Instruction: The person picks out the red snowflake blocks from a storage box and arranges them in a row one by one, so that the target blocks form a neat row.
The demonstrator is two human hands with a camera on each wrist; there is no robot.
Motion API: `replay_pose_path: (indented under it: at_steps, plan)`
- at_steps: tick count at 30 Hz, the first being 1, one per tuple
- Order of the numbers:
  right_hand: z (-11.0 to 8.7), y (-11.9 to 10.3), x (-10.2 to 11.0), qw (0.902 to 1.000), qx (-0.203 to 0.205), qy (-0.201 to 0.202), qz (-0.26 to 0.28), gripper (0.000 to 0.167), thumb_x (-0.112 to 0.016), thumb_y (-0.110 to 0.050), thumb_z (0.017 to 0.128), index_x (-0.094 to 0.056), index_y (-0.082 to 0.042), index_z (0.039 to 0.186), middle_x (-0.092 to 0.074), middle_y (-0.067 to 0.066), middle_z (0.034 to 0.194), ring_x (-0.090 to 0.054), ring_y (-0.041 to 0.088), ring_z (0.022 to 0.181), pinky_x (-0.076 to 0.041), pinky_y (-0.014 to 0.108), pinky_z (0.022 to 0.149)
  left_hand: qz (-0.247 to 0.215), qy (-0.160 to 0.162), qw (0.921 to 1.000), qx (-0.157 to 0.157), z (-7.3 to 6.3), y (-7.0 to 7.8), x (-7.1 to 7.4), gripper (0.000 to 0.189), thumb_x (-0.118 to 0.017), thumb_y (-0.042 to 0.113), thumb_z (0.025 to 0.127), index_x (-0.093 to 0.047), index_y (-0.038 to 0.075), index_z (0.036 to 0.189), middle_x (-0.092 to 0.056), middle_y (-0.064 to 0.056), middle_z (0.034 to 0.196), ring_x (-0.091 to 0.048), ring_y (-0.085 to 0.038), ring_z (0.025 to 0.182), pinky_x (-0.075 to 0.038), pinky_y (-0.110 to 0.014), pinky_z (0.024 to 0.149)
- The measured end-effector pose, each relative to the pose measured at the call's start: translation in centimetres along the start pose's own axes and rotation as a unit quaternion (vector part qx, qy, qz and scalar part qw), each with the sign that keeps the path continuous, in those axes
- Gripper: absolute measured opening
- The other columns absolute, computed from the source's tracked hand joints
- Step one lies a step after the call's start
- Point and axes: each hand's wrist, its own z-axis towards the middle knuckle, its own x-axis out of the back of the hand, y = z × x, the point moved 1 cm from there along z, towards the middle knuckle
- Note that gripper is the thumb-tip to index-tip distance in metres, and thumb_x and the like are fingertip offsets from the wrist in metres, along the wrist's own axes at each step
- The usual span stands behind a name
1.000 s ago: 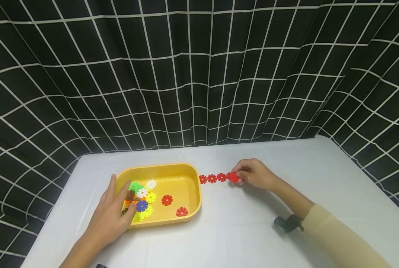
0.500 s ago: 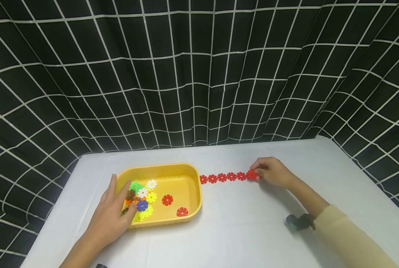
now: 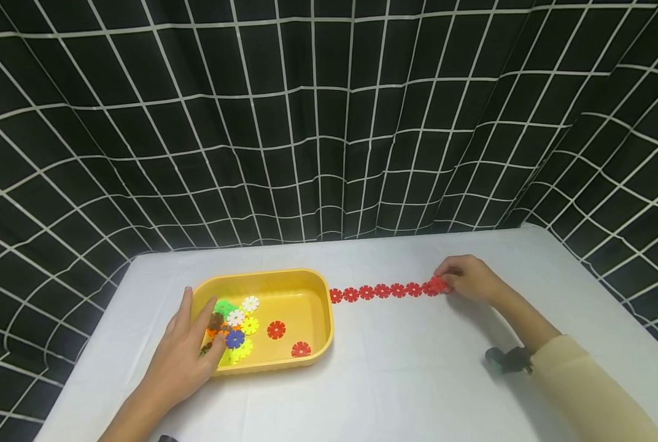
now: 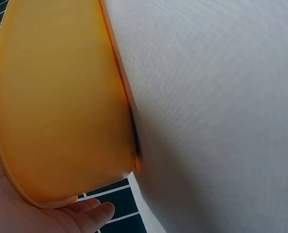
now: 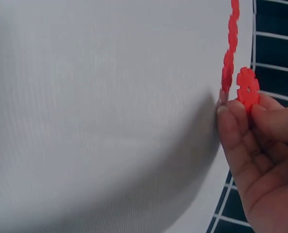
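My right hand [image 3: 472,279] pinches a red snowflake disc [image 5: 248,88] between thumb and fingers at the right end of a line of discs. The line, several red snowflake discs [image 3: 382,291], runs along the white cloth from the tray's right side; its far end shows edge-on in the right wrist view. My left hand [image 3: 182,353] rests over the left end of the yellow tray [image 3: 304,279], fingers spread, thumb across the near rim. In the left wrist view the palm lies against the tray wall [image 4: 61,97], with fingertips showing past its corner.
Inside the tray, mixed discs in green, white, yellow, brown, orange and blue [image 3: 234,339] gather at the left, partly under my hand. Two red discs [image 3: 276,329] lie apart towards the right. A black curtain with white grid lines [image 3: 329,123] stands behind the table.
My right hand has travelled rightward along the table, and the row of red discs has grown longer behind it. My left hand and the tray have stayed put.
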Motion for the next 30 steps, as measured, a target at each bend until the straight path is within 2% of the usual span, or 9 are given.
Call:
replay_pose_path:
  at_steps: [9, 16, 24, 30]
  plan:
    - [-0.39, 0.81, 0.74, 0.9989, -0.036, -0.018, -0.025, 0.011, -0.060, 0.003, 0.092, -0.070, 0.004, 0.097, -0.067, 0.008, 0.083, -0.061, 0.020, 0.071, -0.054, 0.033, 0.067, 0.002, 0.002, 1.0000, -0.001, 0.01, -0.05, -0.06, 0.072, -0.060, 0.026, 0.091, -0.035, 0.003, 0.155, -0.001, -0.030, 0.163, -0.026, -0.055, 0.138, -0.029, -0.075, 0.102]
    - [-0.27, 0.89, 0.77, 0.9969, -0.067, -0.014, -0.039, 0.012, -0.060, 0.001, 0.092, -0.070, 0.004, 0.096, -0.066, 0.007, 0.080, -0.060, 0.020, 0.069, -0.054, 0.031, 0.065, 0.000, 0.006, 1.0000, -0.006, 0.01, -0.08, -0.04, 0.072, -0.060, 0.026, 0.091, -0.035, 0.003, 0.155, -0.002, -0.030, 0.162, -0.027, -0.055, 0.138, -0.030, -0.075, 0.102]
    - [-0.22, 0.77, 0.78, 0.9972, -0.065, -0.019, -0.029, 0.008, -0.066, -0.001, 0.091, -0.070, 0.004, 0.096, -0.067, 0.005, 0.078, -0.062, 0.021, 0.070, -0.055, 0.031, 0.065, 0.000, 0.004, 1.0000, -0.003, -0.02, -0.06, -0.03, 0.072, -0.060, 0.027, 0.091, -0.035, 0.003, 0.155, -0.003, -0.030, 0.162, -0.026, -0.055, 0.138, -0.029, -0.075, 0.102]
    - [-0.21, 0.64, 0.66, 0.9969, -0.068, -0.021, -0.034, 0.011, -0.070, -0.004, 0.088, -0.072, 0.002, 0.098, -0.069, 0.005, 0.084, -0.062, 0.022, 0.077, -0.056, 0.033, 0.069, 0.001, 0.002, 1.0000, 0.000, 0.03, -0.06, -0.04, 0.072, -0.060, 0.026, 0.091, -0.035, 0.004, 0.155, -0.003, -0.030, 0.163, -0.026, -0.055, 0.139, -0.028, -0.075, 0.102]
